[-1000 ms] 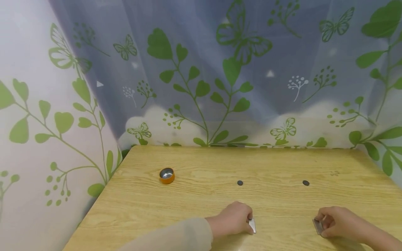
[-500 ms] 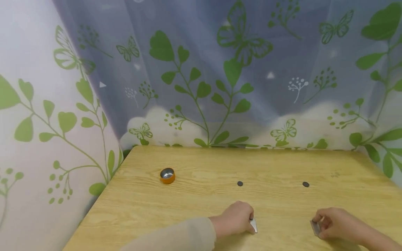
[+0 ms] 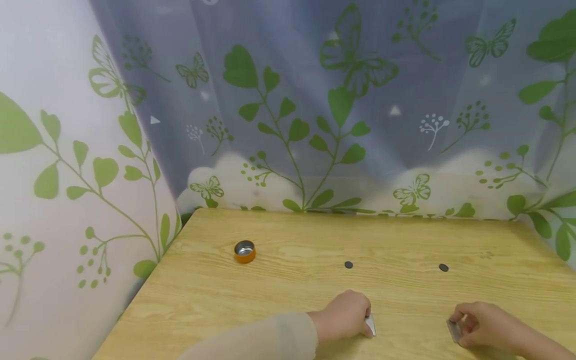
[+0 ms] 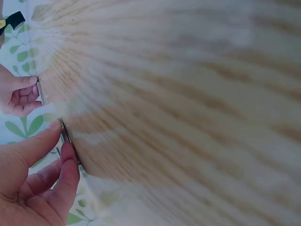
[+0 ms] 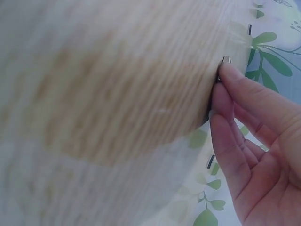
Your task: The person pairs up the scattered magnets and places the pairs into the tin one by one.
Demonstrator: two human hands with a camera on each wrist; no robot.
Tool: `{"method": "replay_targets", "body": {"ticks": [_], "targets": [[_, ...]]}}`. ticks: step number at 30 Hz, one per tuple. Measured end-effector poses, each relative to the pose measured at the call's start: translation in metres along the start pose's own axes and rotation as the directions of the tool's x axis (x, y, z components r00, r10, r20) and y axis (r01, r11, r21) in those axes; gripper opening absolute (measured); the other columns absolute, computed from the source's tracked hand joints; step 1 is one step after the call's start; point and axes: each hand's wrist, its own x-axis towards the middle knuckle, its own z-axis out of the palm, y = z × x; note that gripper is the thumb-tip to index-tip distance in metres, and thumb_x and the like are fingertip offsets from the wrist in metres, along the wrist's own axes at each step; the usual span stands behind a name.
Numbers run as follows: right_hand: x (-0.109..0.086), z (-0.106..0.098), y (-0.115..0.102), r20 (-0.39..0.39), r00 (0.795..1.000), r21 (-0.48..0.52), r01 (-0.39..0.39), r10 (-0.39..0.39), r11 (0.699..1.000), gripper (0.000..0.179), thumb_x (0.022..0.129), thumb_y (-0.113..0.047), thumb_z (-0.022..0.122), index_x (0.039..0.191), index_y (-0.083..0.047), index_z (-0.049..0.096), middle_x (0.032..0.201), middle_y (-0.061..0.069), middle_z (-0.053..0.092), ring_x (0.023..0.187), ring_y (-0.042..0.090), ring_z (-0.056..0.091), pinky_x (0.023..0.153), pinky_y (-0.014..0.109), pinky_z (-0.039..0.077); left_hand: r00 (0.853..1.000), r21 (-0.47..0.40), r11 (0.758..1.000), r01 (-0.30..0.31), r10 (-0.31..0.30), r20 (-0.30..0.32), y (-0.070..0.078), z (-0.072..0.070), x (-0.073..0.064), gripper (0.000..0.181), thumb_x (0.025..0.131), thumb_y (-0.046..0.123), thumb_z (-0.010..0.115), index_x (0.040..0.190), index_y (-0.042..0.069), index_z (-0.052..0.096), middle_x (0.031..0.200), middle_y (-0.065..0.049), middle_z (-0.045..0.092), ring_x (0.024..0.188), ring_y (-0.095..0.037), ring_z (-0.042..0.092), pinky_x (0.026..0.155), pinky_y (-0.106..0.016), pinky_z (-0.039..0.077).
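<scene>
In the head view my left hand [image 3: 344, 315] pinches a thin flat silver metal piece [image 3: 371, 325], held on edge close over the wooden table. To the right, my right hand [image 3: 483, 322] pinches a similar grey metal piece [image 3: 454, 331], thumb on one end and fingers on the other. The left wrist view has the left piece [image 4: 71, 148] between thumb and fingertips, with the other hand further off. From the right wrist, the fingers cover most of the right piece [image 5: 226, 60]. Beyond the hands lie two dark round discs, one left [image 3: 348, 265] and one right [image 3: 443, 268].
A small orange bowl [image 3: 245, 258] with a shiny metal inside stands at the back left of the wood-grain table [image 3: 202, 295]. A curtain [image 3: 292, 165] printed with leaves and butterflies hangs behind the far edge and along the left side.
My two hands have come slightly closer together, each still pinching its metal piece. The head view has shifted a little; the discs and the bowl stay put on the table.
</scene>
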Motion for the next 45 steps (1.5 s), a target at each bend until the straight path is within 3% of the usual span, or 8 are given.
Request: {"method": "replay_targets", "body": {"ticks": [9, 26, 37, 45], "targets": [[0.001, 0.002, -0.003, -0.01, 1.0, 0.016, 0.006, -0.006, 1.0, 0.025, 0.074, -0.01, 0.076, 0.093, -0.001, 0.062, 0.069, -0.015, 0.054, 0.06, -0.001, 0.047, 0.053, 0.022, 0.041, 1.0, -0.015, 1.0, 0.009, -0.009, 0.024, 0.002, 0.0, 0.001, 0.024, 0.072, 0.031, 0.081, 0.083, 0.013, 0.069, 0.073, 0.011, 0.059, 0.06, -0.002, 0.046, 0.056, -0.013, 0.04], [0.007, 0.001, -0.009, 0.022, 0.999, 0.033, -0.044, 0.043, 0.998, 0.029, 0.075, -0.014, 0.076, 0.097, -0.001, 0.062, 0.072, -0.011, 0.056, 0.062, 0.001, 0.048, 0.055, 0.023, 0.043, 1.0, 0.006, 1.0, 0.016, -0.015, -0.022, 0.006, 0.003, 0.004, 0.025, 0.07, 0.032, 0.081, 0.079, 0.014, 0.067, 0.068, 0.011, 0.057, 0.057, -0.002, 0.045, 0.053, -0.014, 0.038], [0.01, 0.003, -0.016, 0.022, 0.999, 0.064, -0.027, 0.025, 0.998, 0.028, 0.076, -0.012, 0.075, 0.097, 0.0, 0.061, 0.073, -0.009, 0.056, 0.063, 0.001, 0.048, 0.055, 0.023, 0.043, 0.999, -0.006, 0.999, 0.038, -0.038, 0.014, 0.01, 0.003, 0.007, 0.028, 0.071, 0.033, 0.08, 0.089, 0.014, 0.07, 0.078, 0.011, 0.063, 0.06, 0.0, 0.048, 0.055, -0.012, 0.041], [0.011, 0.005, -0.016, 0.027, 0.999, 0.07, -0.045, 0.044, 0.996, 0.027, 0.076, -0.012, 0.075, 0.096, 0.0, 0.061, 0.071, -0.009, 0.055, 0.062, 0.0, 0.046, 0.053, 0.023, 0.041, 1.0, 0.012, 1.0, 0.014, -0.014, 0.001, 0.012, 0.004, 0.009, 0.028, 0.071, 0.034, 0.08, 0.088, 0.015, 0.07, 0.076, 0.012, 0.061, 0.06, 0.0, 0.046, 0.056, -0.012, 0.04]]}}
